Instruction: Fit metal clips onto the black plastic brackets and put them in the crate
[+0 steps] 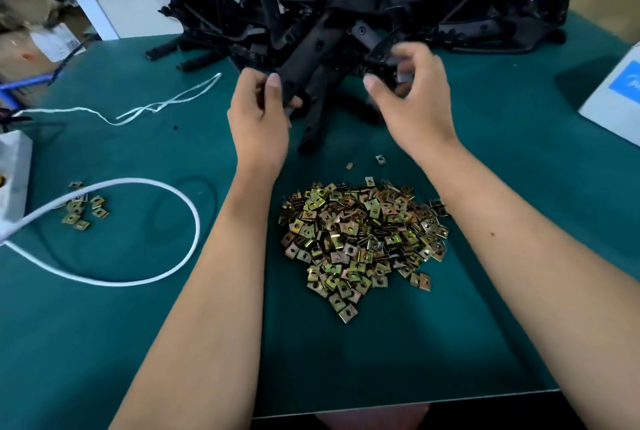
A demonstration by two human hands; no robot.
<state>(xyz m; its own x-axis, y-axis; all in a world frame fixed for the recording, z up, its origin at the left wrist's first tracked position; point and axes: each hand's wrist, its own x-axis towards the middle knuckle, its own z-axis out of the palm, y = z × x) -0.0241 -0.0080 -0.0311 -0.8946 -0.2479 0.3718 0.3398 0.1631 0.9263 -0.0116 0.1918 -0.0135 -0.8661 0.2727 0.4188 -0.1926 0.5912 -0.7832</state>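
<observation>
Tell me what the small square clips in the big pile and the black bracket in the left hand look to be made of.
Small square clips: likely plated sheet metal, with a shiny yellow-gold iridescent sheen, thin folded edges and punched holes.
Long black bracket held by the left hand: seemingly moulded plastic, matte black with dull, soft highlights.

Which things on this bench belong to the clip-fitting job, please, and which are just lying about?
Job: bracket pile; held bracket; clip heap; left hand; right hand.
Lying about: white cord; string; power strip; box.
</observation>
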